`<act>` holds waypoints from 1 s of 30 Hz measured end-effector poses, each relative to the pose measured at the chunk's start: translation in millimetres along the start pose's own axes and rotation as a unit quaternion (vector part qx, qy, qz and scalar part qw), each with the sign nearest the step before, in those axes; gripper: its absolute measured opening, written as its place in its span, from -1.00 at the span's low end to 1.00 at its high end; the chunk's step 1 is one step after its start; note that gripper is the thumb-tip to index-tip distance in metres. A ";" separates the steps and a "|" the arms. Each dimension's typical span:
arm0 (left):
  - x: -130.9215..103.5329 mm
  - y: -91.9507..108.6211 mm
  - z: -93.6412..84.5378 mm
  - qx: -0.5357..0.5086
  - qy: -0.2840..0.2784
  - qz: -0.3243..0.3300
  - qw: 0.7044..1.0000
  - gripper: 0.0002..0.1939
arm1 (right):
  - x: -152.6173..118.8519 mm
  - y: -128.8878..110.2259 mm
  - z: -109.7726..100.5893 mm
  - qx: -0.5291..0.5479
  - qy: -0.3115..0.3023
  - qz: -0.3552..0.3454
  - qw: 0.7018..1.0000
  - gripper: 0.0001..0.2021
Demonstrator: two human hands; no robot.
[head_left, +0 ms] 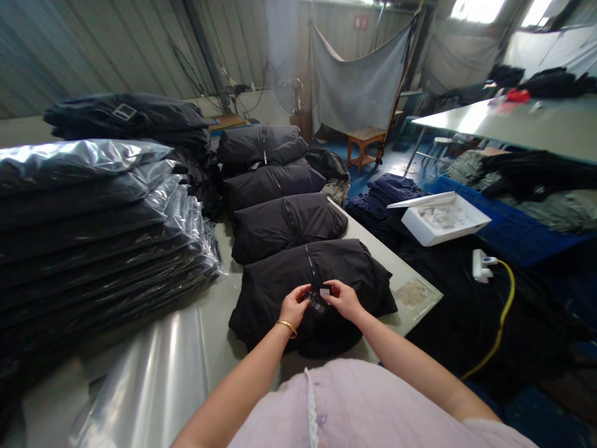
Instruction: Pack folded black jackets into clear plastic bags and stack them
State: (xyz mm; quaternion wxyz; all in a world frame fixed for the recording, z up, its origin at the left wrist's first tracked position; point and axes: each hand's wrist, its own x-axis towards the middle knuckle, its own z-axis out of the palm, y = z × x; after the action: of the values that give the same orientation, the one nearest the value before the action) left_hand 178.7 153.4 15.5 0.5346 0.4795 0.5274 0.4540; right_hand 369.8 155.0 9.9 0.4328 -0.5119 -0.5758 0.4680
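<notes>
A folded black garment (275, 286) lies on the table in front of me, with a dark zip or strip running down its middle. At its near edge, around the collar, both of my hands are at work. My left hand (296, 305) pinches the dark fabric beside the neck opening. In my right hand (344, 298), thumb and fingers close on a small white-and-black label (325, 292). Beyond it, more folded black garments (289, 221) lie in a row away from me. What lies under my fingertips is partly hidden.
Bagged dark garments (84, 218) form a tall stack at left. Clear plastic bags (153, 373) lie on the table (219, 305) near me. To the right are an open white box (438, 218), a power strip (482, 266) with a yellow cable (506, 305), and a blue crate (517, 230).
</notes>
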 end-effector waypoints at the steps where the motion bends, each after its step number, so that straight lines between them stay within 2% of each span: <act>1: 0.2 -0.9 -1.0 0.001 0.000 0.003 1.000 -0.51 | 0.2 -0.4 0.7 -0.021 0.006 0.000 1.000 -0.65; 5: -1.5 -1.6 -8.9 0.029 0.007 0.003 1.000 -0.35 | 3.1 -2.1 -2.4 -0.151 0.073 -0.006 0.986 -0.49; 8: -7.1 4.6 -23.5 0.147 0.021 0.054 0.987 -0.42 | 5.1 -3.6 -14.2 -0.199 0.088 -0.061 0.974 -0.51; 11: -16.6 15.1 -41.3 0.335 0.020 0.112 0.935 -0.52 | 4.9 -4.5 -33.1 -0.283 0.103 -0.110 0.947 -0.66; 13: -23.6 20.5 -52.4 0.442 0.029 0.113 0.889 -0.55 | 4.1 -3.6 -47.3 -0.354 0.125 -0.111 0.920 -0.69; 15: -29.7 22.2 -64.1 0.515 0.077 0.094 0.849 -0.55 | 3.2 -0.9 -62.2 -0.409 0.156 -0.086 0.895 -0.67; 17: -34.2 20.1 -79.3 0.545 0.172 0.061 0.818 -0.51 | 2.4 4.2 -78.3 -0.443 0.206 -0.036 0.872 -0.59; 19: -37.0 15.5 -99.1 0.535 0.278 0.001 0.798 -0.44 | 1.3 11.6 -95.3 -0.452 0.264 0.038 0.852 -0.48; 21: -38.3 10.3 -121.5 0.493 0.331 -0.098 0.799 -0.39 | 0.0 20.6 -111.5 -0.428 0.286 0.130 0.848 -0.41; 22: -38.6 8.0 -132.2 0.467 0.322 -0.152 0.809 -0.40 | -0.5 25.3 -118.3 -0.405 0.273 0.173 0.855 -0.41; 24: -38.8 4.1 -149.1 0.424 0.263 -0.232 0.835 -0.47 | -1.0 33.9 -127.9 -0.360 0.229 0.230 0.875 -0.45; 26: -38.1 1.1 -157.4 0.401 0.217 -0.250 0.854 -0.50 | -0.1 40.3 -131.4 -0.338 0.200 0.240 0.888 -0.49; 30: -32.0 -2.4 -151.6 0.364 0.229 -0.223 0.875 -0.46 | 6.1 45.8 -128.0 -0.327 0.195 0.250 0.890 -0.46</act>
State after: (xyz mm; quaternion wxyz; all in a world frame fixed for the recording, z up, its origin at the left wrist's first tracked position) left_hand 26.1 126.5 19.7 0.2733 0.3922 0.8563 0.1954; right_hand 502.8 175.1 -11.0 0.2133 -0.8326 -0.4532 0.2365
